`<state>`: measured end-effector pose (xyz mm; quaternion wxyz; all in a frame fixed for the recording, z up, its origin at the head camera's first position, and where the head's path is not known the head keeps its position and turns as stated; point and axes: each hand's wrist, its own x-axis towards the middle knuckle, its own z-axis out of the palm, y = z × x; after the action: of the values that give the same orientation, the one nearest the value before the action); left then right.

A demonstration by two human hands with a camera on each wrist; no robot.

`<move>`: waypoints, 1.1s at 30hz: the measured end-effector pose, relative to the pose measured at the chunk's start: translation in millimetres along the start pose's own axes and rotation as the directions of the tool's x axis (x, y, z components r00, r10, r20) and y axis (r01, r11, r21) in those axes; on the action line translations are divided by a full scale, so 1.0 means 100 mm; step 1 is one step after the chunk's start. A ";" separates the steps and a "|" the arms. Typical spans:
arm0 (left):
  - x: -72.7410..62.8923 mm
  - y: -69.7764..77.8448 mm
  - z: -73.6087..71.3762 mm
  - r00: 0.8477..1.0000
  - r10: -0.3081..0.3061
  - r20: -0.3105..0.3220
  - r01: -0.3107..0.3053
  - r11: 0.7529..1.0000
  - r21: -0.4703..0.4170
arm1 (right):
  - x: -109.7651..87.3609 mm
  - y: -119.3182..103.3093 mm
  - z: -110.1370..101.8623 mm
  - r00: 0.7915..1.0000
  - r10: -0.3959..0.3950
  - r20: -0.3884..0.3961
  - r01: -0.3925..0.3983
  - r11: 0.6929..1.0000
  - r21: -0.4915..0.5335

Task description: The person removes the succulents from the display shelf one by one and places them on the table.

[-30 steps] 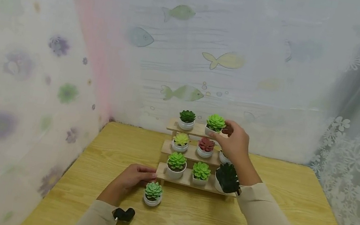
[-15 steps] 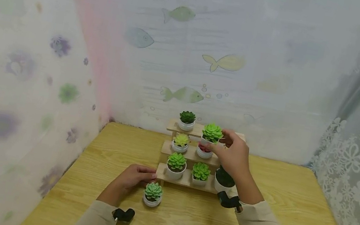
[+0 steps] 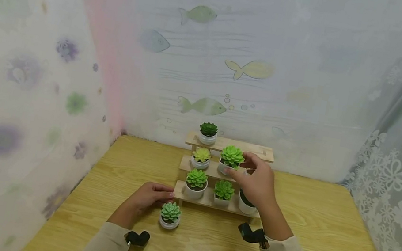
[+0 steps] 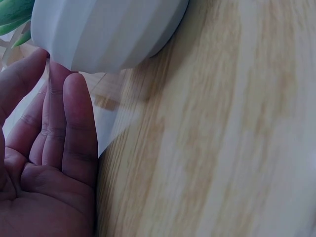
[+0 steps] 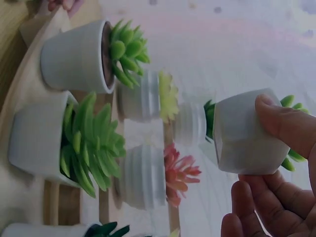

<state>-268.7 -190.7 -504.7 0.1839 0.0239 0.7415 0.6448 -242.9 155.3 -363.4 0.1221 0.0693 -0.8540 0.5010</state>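
Hands point(image 3: 147, 199) point(image 3: 258, 183) apart, green succulent point(image 3: 231, 158) in right

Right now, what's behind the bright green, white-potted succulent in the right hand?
In the head view, pale wooden shelving shows; the held succulent covers a red succulent in a ribbed white pot, visible from the right wrist.

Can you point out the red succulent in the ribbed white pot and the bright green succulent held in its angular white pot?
Red succulent in ribbed white pot point(image 5: 178, 174): right wrist view, on its red leaves.
Bright green succulent in angular white pot point(image 3: 232, 156): head view, on its leafy top.
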 end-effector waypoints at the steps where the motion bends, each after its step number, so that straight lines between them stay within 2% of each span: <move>1: 0.00 0.00 0.00 1.000 0.003 0.002 -0.003 1.000 0.001 | -0.03 0.00 0.01 1.000 0.000 0.004 0.000 1.000 0.000; 11: 0.01 -0.04 0.01 1.000 0.010 0.013 -0.010 1.000 -0.019 | -0.30 0.05 0.19 0.999 0.020 0.047 -0.022 0.999 0.028; 24: 0.03 0.02 0.01 1.000 -0.010 -0.008 0.010 0.999 -0.040 | -0.63 0.11 0.42 0.997 0.046 0.065 -0.048 0.999 0.025; 33: 0.01 0.00 0.02 1.000 -0.014 -0.019 0.013 0.999 -0.039 | -0.88 0.22 0.57 0.989 0.108 0.098 -0.125 0.975 0.182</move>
<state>-268.7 -188.3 -504.8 0.1816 0.0091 0.7306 0.6581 -171.7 115.6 -433.3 0.0478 0.0523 -0.8102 0.5818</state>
